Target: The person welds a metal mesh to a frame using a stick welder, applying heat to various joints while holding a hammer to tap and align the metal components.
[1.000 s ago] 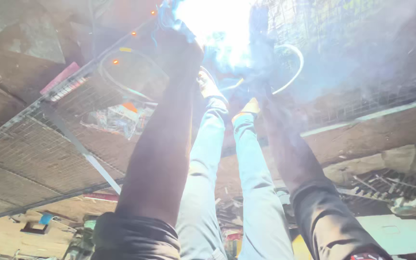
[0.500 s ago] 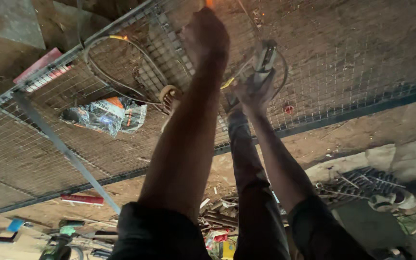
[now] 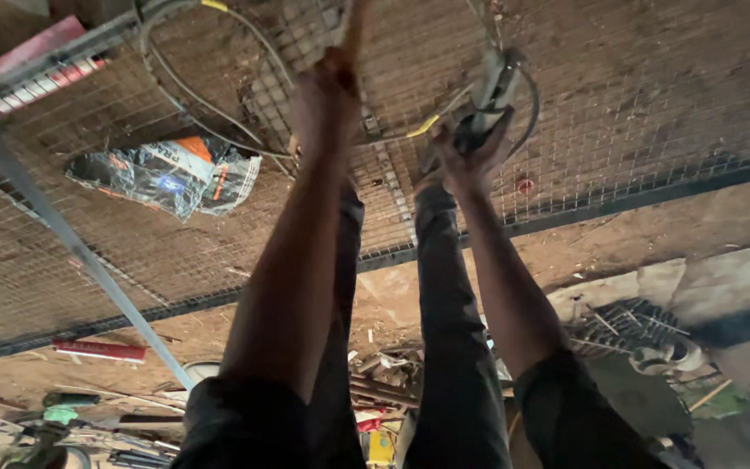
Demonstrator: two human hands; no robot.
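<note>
Both arms reach out over a wire mesh panel (image 3: 635, 113) in a dark metal frame. Right hand (image 3: 470, 156), at 1 o'clock, is wrapped around a welding electrode holder (image 3: 490, 91) with its looping cable, over the mesh. Left hand (image 3: 327, 95), at 12 o'clock, rests on the mesh; finger spread cannot be told. A crumpled plastic bag (image 3: 167, 174) lies at 10 o'clock.
</note>
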